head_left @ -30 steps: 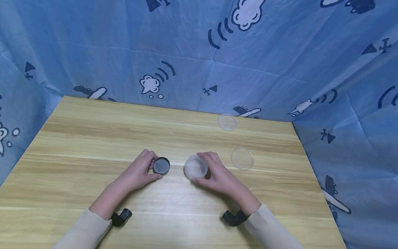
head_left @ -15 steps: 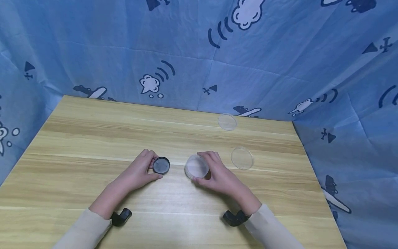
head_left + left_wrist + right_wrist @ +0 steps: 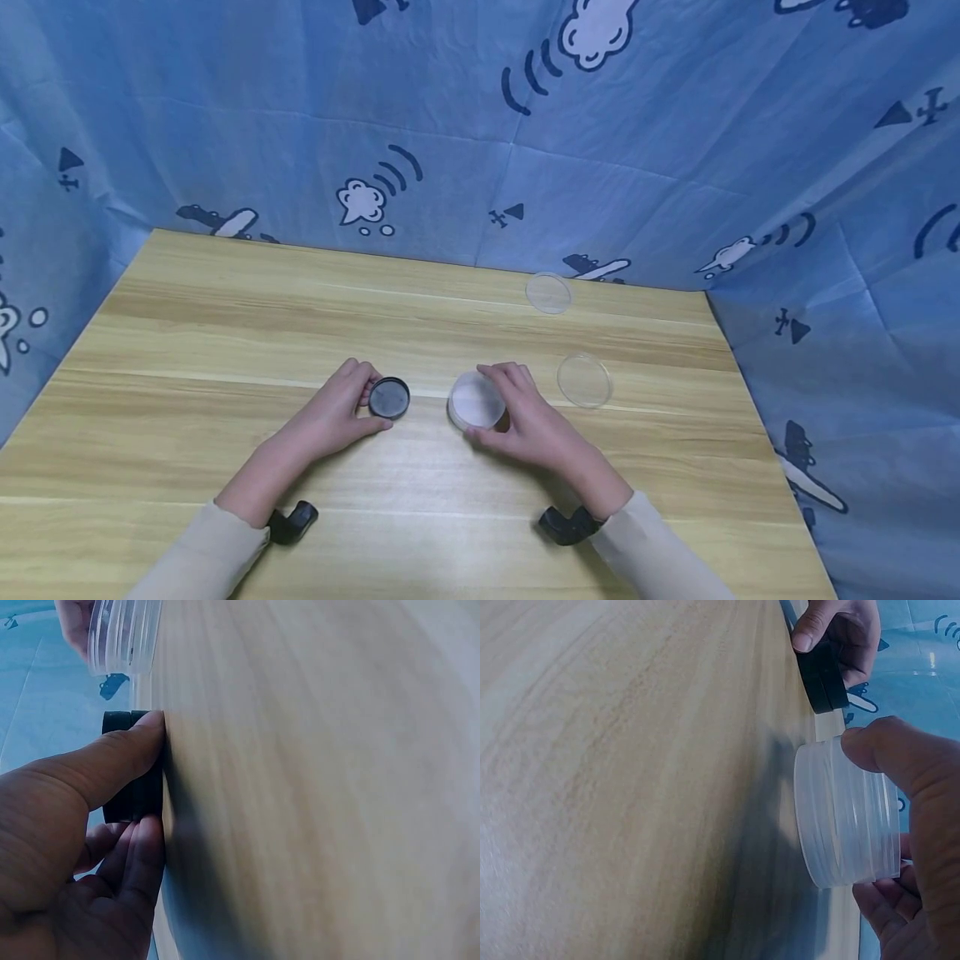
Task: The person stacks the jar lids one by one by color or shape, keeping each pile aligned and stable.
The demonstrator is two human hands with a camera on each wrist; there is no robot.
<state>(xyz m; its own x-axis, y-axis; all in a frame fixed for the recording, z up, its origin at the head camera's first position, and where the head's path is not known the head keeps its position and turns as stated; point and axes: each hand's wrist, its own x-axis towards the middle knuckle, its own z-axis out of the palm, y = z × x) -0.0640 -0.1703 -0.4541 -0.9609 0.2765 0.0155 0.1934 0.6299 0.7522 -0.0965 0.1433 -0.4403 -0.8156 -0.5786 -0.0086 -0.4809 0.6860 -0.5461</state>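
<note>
My left hand (image 3: 341,417) holds a small stack of black round caps (image 3: 389,400) between thumb and fingers. In the left wrist view the black stack (image 3: 135,799) shows a seam between two layers and sits right at the tabletop. Just to the right, my right hand (image 3: 525,417) grips a stack of clear round plastic dishes (image 3: 474,400) from its right side. Thumb and fingers lie on opposite sides of the clear stack (image 3: 844,825) in the right wrist view, where several ridged layers show. A short gap separates the two stacks.
Two thin clear discs lie right of the hands: a nearer clear disc (image 3: 585,382) and a farther clear disc (image 3: 548,293) by the back edge. The wood-grain table (image 3: 225,333) meets a blue printed curtain (image 3: 450,125) behind and at both sides.
My right hand has shifted slightly to the right with the clear dishes, widening the gap a little. My left hand and the black caps look unmoved.
</note>
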